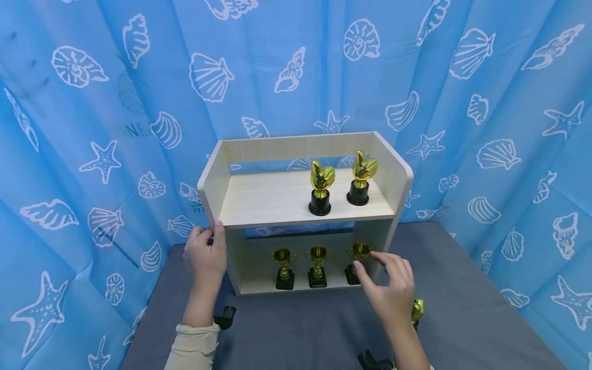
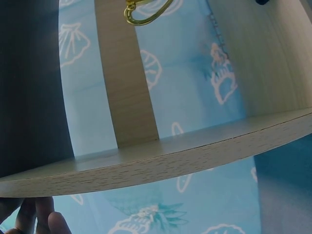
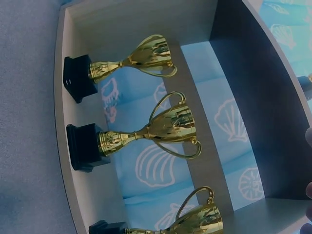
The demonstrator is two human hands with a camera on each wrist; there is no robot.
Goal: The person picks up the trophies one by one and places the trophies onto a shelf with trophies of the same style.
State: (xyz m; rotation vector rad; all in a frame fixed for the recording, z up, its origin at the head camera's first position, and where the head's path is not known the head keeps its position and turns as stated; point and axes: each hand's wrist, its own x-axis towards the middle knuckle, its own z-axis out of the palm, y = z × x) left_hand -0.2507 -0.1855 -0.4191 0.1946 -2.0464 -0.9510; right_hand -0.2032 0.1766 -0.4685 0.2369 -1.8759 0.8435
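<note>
A two-tier pale wooden shelf stands on the dark cloth. My left hand holds its left side panel, thumb along the front edge and fingers against the outer face. On the lower tier stand three gold trophy cups with black bases: the left cup, the middle cup and the right cup. My right hand is in front of the right cup, thumb and forefinger spread apart around it in the head view. The right wrist view shows that cup upright, no fingers around it.
Two gold thumbs-up trophies, one nearer the middle and one by the right panel, stand on the upper tier. Another gold piece is on the cloth, partly behind my right wrist. A blue shell-print curtain hangs close behind the shelf.
</note>
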